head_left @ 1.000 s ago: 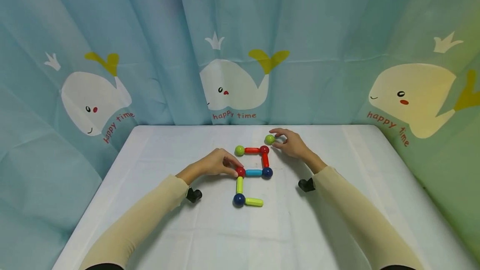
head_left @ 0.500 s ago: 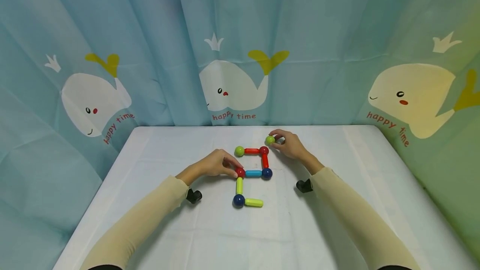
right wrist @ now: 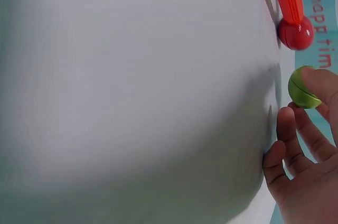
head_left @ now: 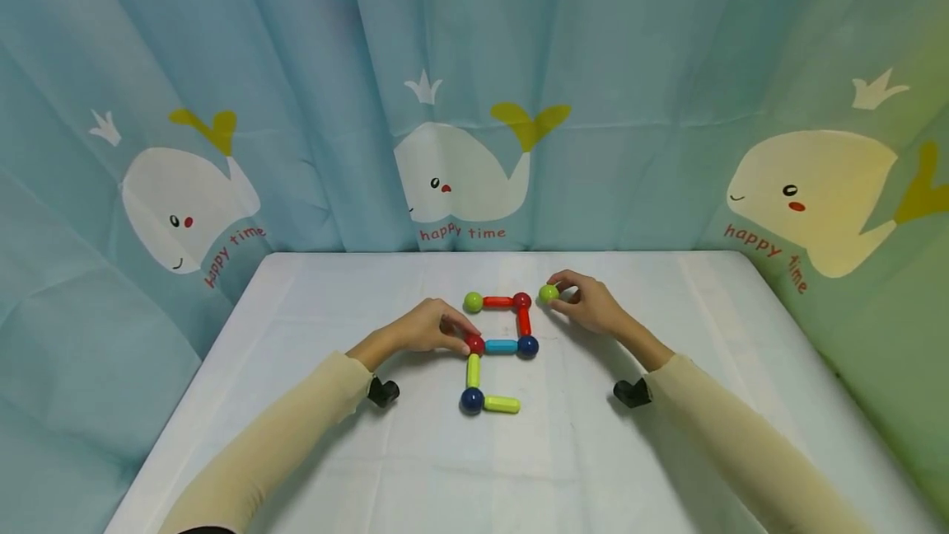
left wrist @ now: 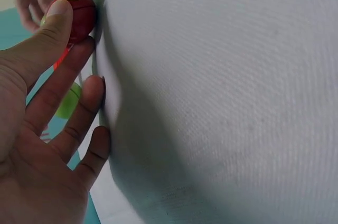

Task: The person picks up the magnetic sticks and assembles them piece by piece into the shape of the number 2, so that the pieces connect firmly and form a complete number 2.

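Note:
My left hand [head_left: 428,326] pinches a red ball [head_left: 475,344] between thumb and fingers, as the left wrist view also shows. That ball belongs to a chain of balls and rods lying on the table. A light-blue rod [head_left: 501,347] runs from it to a dark-blue ball [head_left: 527,346]; a yellow-green rod [head_left: 474,371] leads down to another dark-blue ball [head_left: 472,400]. Two red rods and a second red ball [right wrist: 296,33] carry on to a green ball [head_left: 473,302] at the far end. My right hand [head_left: 591,305] pinches a separate green ball [right wrist: 302,87] just right of that second red ball.
The chain's near end is a loose-tipped yellow-green rod [head_left: 502,405]. A white-covered table [head_left: 356,468] lies beneath everything. Blue curtains [head_left: 638,39] with whale prints hang along its back and sides.
My right hand has carried the green ball a little right and nearer to me, from behind the second red ball to beside it. My left hand and the chain stay in place.

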